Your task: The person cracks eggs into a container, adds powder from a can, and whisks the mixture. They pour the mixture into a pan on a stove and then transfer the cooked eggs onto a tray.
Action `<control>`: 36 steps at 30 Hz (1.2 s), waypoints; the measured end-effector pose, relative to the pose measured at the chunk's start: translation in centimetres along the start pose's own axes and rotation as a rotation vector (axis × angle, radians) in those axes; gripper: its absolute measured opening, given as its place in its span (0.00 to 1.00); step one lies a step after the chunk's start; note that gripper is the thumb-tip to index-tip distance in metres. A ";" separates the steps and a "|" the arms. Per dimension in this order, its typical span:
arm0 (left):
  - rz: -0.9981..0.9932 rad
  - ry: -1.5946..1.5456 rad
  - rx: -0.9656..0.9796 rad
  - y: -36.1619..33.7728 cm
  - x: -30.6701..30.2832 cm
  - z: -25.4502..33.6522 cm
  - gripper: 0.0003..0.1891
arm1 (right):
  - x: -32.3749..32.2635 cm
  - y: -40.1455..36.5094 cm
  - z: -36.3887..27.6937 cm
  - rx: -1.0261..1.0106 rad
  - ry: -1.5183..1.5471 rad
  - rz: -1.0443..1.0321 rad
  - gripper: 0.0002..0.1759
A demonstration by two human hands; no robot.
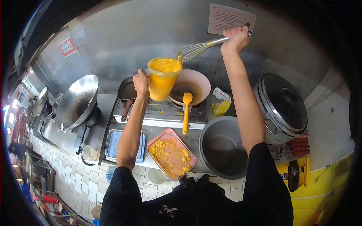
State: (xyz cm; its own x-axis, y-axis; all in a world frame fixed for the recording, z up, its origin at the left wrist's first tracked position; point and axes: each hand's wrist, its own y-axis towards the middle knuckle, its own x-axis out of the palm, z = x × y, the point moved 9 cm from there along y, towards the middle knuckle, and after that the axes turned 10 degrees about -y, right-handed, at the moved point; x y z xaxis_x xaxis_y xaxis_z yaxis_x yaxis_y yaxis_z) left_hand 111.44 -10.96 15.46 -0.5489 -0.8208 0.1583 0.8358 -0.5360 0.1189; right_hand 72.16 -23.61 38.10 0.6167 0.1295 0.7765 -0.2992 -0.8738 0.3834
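My left hand (141, 81) is closed on the handle of a clear plastic jug (163, 81) that holds a yellow, egg-like mixture. The jug is raised over the stove, partly in front of a pale frying pan (201, 81). In my right hand (236, 39), up near the wall, is a wire whisk (198, 49) gripped by its handle. The whisk's wires slant down to the jug's rim, and yellow mixture clings to their tip. A yellow spatula (186, 113) lies across the pan's near edge with its blade up.
A two-burner gas stove (158, 113) also bears a small dark pan (126, 89). Nearer me are a pink tray (171, 154) with yellow scraps and a large grey pot (222, 147). A wok (81, 101) stands left; a lidded cooker (283, 107) stands right, behind my right forearm.
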 end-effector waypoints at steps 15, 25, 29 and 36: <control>-0.073 0.191 -0.070 4.8 1.6 -4.9 0.29 | -14.7 2.6 12.3 -0.014 -0.227 0.370 0.28; -0.111 0.329 -0.028 6.7 3.5 -4.2 0.29 | -23.7 -1.7 19.9 0.191 -0.216 0.689 0.22; -0.138 0.355 -0.007 7.4 4.3 -4.1 0.29 | -23.7 -2.8 20.3 0.229 -0.128 0.733 0.23; -0.172 0.408 0.059 7.6 5.5 -2.6 0.29 | -23.9 -2.1 20.0 0.200 -0.133 0.690 0.24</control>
State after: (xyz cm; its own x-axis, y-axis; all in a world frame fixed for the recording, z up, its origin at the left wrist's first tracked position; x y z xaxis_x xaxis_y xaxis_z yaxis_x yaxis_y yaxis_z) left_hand 114.80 -20.11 14.67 -0.6199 -0.7380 -0.2666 0.7242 -0.6689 0.1678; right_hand 72.59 -34.25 8.72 0.4230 -0.5284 0.7361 -0.5208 -0.8065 -0.2797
